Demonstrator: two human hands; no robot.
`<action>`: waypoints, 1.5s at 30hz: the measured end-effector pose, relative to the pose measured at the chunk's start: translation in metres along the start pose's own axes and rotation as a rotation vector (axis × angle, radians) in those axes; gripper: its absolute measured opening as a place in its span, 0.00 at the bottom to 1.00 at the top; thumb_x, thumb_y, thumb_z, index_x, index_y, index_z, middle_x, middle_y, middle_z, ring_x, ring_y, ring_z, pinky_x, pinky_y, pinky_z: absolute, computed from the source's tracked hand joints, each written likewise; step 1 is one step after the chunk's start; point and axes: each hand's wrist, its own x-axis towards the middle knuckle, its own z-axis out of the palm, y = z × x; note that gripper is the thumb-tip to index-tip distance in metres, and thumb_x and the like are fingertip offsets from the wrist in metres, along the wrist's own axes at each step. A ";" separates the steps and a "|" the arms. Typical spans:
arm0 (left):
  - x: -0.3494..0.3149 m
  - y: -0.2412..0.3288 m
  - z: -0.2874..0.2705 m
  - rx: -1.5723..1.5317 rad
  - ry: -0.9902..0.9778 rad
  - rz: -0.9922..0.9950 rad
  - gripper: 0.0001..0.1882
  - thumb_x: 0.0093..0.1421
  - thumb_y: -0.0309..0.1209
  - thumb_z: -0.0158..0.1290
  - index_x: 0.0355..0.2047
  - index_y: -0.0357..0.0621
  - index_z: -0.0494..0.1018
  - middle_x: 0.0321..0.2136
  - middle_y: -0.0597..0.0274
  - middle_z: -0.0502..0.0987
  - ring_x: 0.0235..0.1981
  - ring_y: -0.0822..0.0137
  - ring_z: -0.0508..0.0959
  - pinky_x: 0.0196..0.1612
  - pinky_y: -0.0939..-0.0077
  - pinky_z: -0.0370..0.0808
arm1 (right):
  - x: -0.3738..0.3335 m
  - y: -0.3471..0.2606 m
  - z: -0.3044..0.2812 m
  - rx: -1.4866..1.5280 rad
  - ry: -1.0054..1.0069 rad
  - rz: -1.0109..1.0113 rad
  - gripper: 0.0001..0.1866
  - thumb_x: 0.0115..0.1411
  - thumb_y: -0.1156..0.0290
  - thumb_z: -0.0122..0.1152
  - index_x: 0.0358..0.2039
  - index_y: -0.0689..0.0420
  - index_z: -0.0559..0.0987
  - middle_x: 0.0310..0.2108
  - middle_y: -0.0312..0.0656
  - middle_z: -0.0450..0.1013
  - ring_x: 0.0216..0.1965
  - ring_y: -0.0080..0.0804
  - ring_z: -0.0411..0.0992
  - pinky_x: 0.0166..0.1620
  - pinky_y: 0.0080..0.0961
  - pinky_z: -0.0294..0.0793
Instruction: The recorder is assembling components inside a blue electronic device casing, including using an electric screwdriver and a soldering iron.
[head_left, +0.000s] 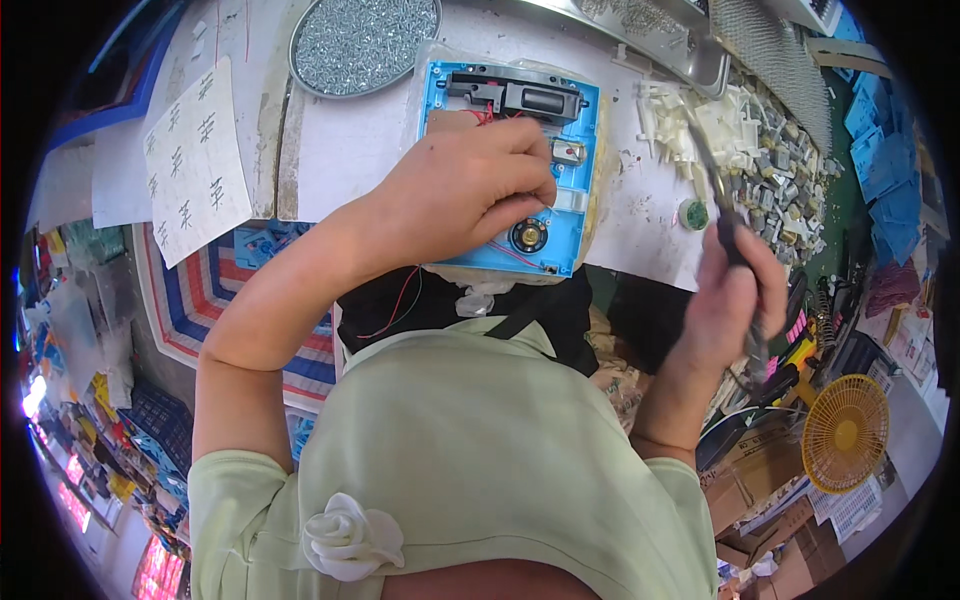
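A blue plastic casing [563, 235] lies open in front of me. In it sit a black long part [540, 100], a small round speaker [529, 235], a small metal-cased part [568, 152] and thin red wires. My left hand [475, 185] is over the casing, thumb and fingertips pinched together just above the speaker; what they hold is too small to make out. To the right, my right hand [735, 290] is closed around a black-handled tool [712, 170] with a long grey metal shaft. The tool points away from me, and both it and the hand are blurred.
An oval tray of screws [365, 45] stands at the back left. White plastic parts [735, 125], small metal-cased parts [785, 185] and a round green-filled container [692, 214] lie right of the casing. Handwritten paper [200, 165] lies left; a yellow fan [845, 433] stands lower right.
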 end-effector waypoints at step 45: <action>-0.015 -0.002 0.011 0.226 0.032 0.133 0.09 0.53 0.24 0.63 0.33 0.43 0.74 0.39 0.63 0.77 0.38 0.58 0.80 0.35 0.66 0.79 | 0.009 0.000 -0.006 -0.038 -0.608 -0.120 0.13 0.49 0.74 0.68 0.36 0.64 0.80 0.18 0.39 0.70 0.17 0.29 0.66 0.23 0.24 0.63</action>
